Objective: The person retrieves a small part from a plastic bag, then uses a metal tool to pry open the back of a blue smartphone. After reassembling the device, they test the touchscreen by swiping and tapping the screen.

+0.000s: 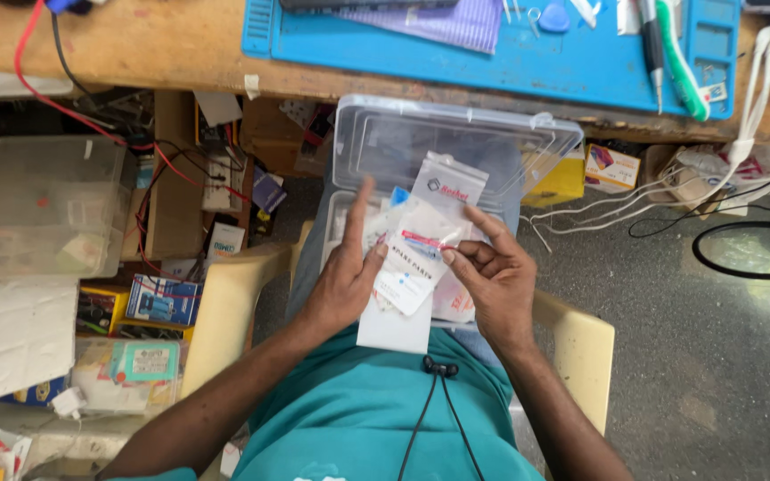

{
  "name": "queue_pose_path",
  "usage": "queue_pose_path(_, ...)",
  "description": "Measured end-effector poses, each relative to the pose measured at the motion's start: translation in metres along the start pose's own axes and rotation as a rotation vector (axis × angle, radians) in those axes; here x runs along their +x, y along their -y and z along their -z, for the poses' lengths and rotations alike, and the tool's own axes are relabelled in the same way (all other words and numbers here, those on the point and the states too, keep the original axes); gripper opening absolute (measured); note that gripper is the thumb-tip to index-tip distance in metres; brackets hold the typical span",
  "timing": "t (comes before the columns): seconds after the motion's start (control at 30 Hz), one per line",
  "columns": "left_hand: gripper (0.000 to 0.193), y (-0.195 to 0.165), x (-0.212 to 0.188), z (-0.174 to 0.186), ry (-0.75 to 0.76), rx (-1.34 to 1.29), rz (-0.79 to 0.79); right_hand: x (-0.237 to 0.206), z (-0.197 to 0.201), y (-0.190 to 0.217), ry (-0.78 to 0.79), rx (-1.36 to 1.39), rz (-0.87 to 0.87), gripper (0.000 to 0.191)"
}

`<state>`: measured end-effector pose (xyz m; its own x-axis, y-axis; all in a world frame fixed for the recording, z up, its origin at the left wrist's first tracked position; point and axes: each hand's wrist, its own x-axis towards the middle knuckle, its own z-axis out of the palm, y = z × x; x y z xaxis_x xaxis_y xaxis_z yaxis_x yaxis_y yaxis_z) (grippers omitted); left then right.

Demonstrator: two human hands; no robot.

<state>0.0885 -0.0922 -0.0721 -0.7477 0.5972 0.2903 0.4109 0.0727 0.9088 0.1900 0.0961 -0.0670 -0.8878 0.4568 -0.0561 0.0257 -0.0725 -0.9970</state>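
Observation:
A clear plastic box [456, 134] lies open on my lap, its lid tilted up toward the workbench. Both hands hold a small bunch of white and clear zip packets [416, 254] over the box. My left hand [345, 276] supports the packets from the left, fingers stretched up along them. My right hand [492, 272] pinches the right edge of the top packet, which has a red strip, between thumb and forefinger. One more packet [450, 184] with a dark logo stands up behind them.
A wooden workbench [135, 44] with a blue work mat [528, 58] and tools runs along the top. Clear tubs [37, 205], boxes and red and black wires crowd the left. White cables [634, 200] trail across grey floor on the right. I sit in a cream plastic chair [229, 294].

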Motion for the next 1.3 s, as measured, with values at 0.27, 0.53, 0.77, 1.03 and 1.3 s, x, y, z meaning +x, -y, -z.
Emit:
queue_pose_path(0.27, 0.023, 0.002, 0.006, 0.002, 0.133, -0.364, 0.432, 0.002, -0.003, 0.004, 0.028, -0.045, 0.03, 0.056)
queue_pose_path(0.53, 0.016, 0.014, 0.002, -0.007, 0.089, -0.168, 0.338, 0.003, -0.004, -0.003, 0.07, -0.174, -0.038, 0.054)
queue_pose_path(0.77, 0.014, 0.018, 0.001, -0.006, 0.095, -0.152, 0.288, 0.005, -0.006, -0.005, 0.072, -0.141, -0.1, 0.056)
queue_pose_path(1.03, 0.024, 0.009, 0.008, -0.002, 0.134, -0.311, 0.452, 0.005, -0.006, -0.005, 0.041, -0.036, -0.104, 0.057)
queue_pose_path(1.3, 0.064, -0.01, -0.004, -0.011, -0.154, -0.304, 0.424, 0.005, 0.013, 0.018, -0.069, -0.004, 0.053, 0.059)
